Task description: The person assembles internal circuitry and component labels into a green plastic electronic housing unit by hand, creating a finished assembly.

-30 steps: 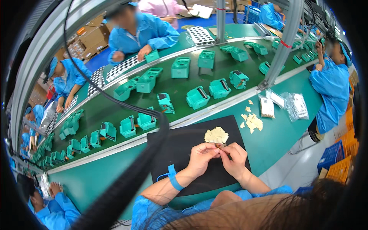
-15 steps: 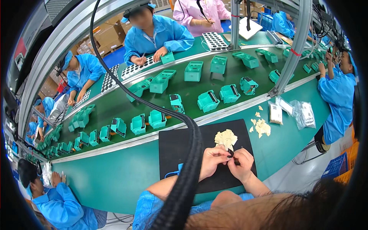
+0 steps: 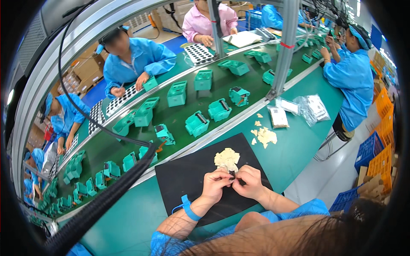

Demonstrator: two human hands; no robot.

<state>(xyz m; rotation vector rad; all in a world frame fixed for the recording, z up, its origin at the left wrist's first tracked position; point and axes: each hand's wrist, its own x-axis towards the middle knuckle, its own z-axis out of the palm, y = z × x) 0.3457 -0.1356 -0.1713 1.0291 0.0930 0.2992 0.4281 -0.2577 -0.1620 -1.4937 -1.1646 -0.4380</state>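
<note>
Over a black mat (image 3: pixel 188 170), my left hand (image 3: pixel 215 184) and my right hand (image 3: pixel 249 181) meet, fingers pinched close together. Between their fingertips is a small black piece (image 3: pixel 232 174), mostly hidden by the fingers; its kind I cannot make out. Just beyond the fingertips lies a heap of small cream-coloured flat pieces (image 3: pixel 227 158) on the mat. A blue band (image 3: pixel 188 208) with a thin cord circles my left wrist.
More cream pieces (image 3: pixel 265 136) lie right of the mat, near clear plastic bags (image 3: pixel 278 117). Green plastic housings (image 3: pixel 197 123) line the belt (image 3: pixel 171 117) ahead. A metal post (image 3: pixel 285 47) rises at the belt's edge; a thick black cable (image 3: pixel 106 205) crosses the left side. Co-workers in blue sit around.
The view has swung to the right, so mat and belt sit further left. My hands stay together with the small black piece. My left wrist's blue band now shows.
</note>
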